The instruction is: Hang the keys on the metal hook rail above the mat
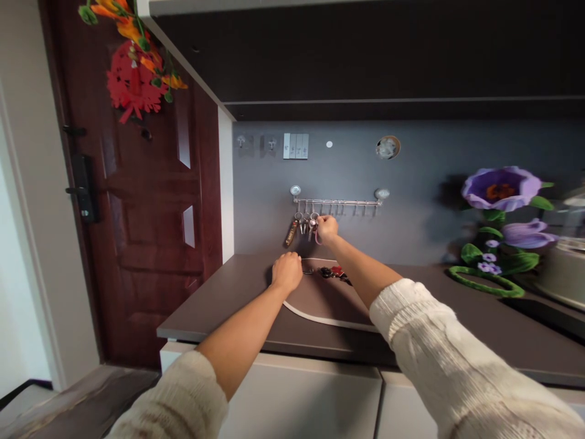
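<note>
At the hook rack (338, 202), my right hand (327, 230) is closed in a pinch on a bunch of keys (312, 227) with a pink strap (318, 236). Just left of it hang more keys (303, 226) and a brown tag (291, 233) with lettering. My left hand (287, 272) is low over the counter at the left side of a brown mat or tray (315, 300) with a pale rim. Its fingers are curled, and their tips are hidden. Dark and red items (333, 272) lie on the mat, partly behind my right forearm.
A dark overhead cabinet (388, 55) juts out above. Purple fabric flowers (500, 189) stand at the right of the counter (425, 317). A dark red door (150, 244) is at the left. Light switches (296, 146) and small hooks (272, 144) are on the back panel.
</note>
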Action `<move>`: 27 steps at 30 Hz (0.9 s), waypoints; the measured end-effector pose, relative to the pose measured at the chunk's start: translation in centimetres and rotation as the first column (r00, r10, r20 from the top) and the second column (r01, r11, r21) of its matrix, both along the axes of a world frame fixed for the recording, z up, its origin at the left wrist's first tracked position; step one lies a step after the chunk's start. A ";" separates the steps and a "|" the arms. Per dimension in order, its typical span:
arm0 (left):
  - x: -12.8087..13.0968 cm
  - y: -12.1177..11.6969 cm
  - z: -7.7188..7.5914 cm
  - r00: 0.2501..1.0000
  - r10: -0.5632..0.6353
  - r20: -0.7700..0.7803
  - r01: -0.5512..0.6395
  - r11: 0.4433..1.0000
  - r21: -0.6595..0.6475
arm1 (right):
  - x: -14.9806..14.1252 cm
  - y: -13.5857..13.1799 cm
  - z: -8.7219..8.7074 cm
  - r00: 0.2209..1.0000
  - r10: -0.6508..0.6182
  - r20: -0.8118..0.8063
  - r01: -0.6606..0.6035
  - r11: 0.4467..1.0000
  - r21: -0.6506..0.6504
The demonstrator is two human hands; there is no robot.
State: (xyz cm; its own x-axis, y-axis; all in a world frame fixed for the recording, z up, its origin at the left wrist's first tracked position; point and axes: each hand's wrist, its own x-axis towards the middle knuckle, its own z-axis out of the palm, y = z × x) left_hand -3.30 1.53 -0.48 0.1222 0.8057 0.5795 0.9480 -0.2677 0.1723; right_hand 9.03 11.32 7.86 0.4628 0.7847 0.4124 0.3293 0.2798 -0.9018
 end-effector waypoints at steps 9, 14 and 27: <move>-0.1 0.0 0.0 1.000 -0.004 -0.004 0.004 1.000 -0.021 | 0.4 -1.0 -0.2 0.991 -0.003 0.135 0.003 1.000 0.005; -0.1 0.0 0.0 1.000 -0.003 -0.012 0.003 1.000 -0.024 | 0.9 -0.8 -0.6 0.982 -0.035 0.185 0.030 0.999 0.028; -0.5 0.1 0.0 1.000 -0.017 -0.014 0.017 1.000 -0.014 | 2.4 -4.6 -1.6 0.993 0.009 0.117 -0.015 0.998 0.054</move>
State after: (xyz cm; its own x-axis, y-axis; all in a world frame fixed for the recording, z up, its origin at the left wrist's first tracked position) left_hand -3.82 1.58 -0.46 0.1438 0.8117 0.5662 0.9456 -0.2813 0.1632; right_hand 11.40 6.74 6.31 0.4000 0.7647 0.5052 0.4273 0.3321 -0.8409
